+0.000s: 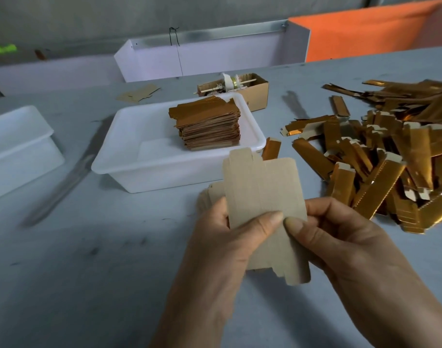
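Over table [89,272]: left hand [222,249], right hand [345,247] pinch one blank [262,189].

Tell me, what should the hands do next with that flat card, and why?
Likely fold the card along its lengthwise creases. It is flat, pinched at its middle by the left hand and the right hand, plain brown face toward the camera, while the pile on the right holds cards already folded into narrow gold sleeves.

Head view looks forward and down; close over the table [89,272].
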Demonstrator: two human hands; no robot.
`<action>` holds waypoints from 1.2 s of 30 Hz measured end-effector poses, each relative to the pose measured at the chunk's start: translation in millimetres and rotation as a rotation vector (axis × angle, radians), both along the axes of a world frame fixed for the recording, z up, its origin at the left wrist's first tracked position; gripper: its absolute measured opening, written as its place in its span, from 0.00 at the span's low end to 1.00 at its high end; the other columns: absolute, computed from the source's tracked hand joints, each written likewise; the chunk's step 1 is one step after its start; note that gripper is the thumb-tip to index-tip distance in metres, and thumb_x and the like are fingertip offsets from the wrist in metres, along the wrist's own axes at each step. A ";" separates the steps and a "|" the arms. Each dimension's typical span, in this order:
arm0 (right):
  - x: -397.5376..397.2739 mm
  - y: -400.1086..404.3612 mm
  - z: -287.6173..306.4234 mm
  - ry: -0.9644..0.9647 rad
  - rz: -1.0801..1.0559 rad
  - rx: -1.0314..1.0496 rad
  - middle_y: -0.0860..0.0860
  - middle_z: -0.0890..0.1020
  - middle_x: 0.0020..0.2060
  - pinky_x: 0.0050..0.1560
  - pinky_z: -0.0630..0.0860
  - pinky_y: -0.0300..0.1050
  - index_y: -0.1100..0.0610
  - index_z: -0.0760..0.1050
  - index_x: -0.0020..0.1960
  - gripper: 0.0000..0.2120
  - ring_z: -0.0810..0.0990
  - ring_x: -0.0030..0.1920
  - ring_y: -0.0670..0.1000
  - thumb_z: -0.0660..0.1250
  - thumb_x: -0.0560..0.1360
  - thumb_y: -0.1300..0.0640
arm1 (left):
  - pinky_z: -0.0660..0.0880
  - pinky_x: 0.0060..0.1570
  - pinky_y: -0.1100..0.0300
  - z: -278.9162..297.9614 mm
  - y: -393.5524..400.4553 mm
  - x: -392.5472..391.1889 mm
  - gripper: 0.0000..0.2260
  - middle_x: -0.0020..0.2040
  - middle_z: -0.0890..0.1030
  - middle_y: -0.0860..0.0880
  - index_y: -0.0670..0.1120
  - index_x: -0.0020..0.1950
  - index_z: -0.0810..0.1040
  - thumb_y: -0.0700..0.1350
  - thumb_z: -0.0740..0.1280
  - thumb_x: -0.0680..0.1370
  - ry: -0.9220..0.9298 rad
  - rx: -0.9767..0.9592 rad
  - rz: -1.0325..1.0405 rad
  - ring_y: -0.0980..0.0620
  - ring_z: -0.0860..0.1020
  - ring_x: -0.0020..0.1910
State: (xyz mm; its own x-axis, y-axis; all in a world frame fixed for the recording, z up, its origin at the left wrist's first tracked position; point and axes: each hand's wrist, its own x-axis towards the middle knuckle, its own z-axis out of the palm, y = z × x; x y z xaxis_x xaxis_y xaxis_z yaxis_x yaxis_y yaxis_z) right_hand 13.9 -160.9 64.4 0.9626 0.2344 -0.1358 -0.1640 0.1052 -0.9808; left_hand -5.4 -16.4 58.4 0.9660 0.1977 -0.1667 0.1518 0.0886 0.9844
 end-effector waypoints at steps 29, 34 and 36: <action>-22.7 17.3 -11.5 -0.780 -0.144 -0.757 0.44 0.74 0.40 0.39 0.64 0.18 0.57 0.77 0.60 0.19 0.71 0.40 0.35 0.58 0.76 0.49 | 0.75 0.30 0.65 -9.6 -21.7 0.4 0.05 0.35 0.84 0.49 0.50 0.40 0.85 0.47 0.69 0.69 -0.033 -0.037 0.066 0.55 0.82 0.34; -20.0 14.3 -18.4 -0.769 -0.194 -0.821 0.44 0.74 0.39 0.38 0.68 0.22 0.57 0.77 0.61 0.16 0.73 0.36 0.38 0.62 0.76 0.53 | 0.79 0.41 0.52 -4.7 -15.7 -1.7 0.14 0.36 0.83 0.49 0.49 0.42 0.83 0.58 0.65 0.75 -0.031 0.065 -0.085 0.49 0.82 0.38; -20.4 12.6 -19.3 -0.731 -0.170 -0.790 0.43 0.77 0.39 0.40 0.72 0.26 0.52 0.77 0.61 0.13 0.77 0.34 0.39 0.61 0.79 0.53 | 0.82 0.42 0.53 -4.5 -13.1 -3.3 0.10 0.38 0.84 0.48 0.50 0.44 0.84 0.52 0.65 0.79 -0.054 0.139 -0.077 0.49 0.83 0.40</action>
State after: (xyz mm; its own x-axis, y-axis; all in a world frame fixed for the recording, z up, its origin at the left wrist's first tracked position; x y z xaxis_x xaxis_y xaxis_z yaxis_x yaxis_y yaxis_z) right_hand -6.5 -148.3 45.0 0.8834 0.1886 0.4289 0.4437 -0.6312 -0.6362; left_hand -8.7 -29.5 53.9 0.9860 0.1405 -0.0903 0.0994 -0.0586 0.9933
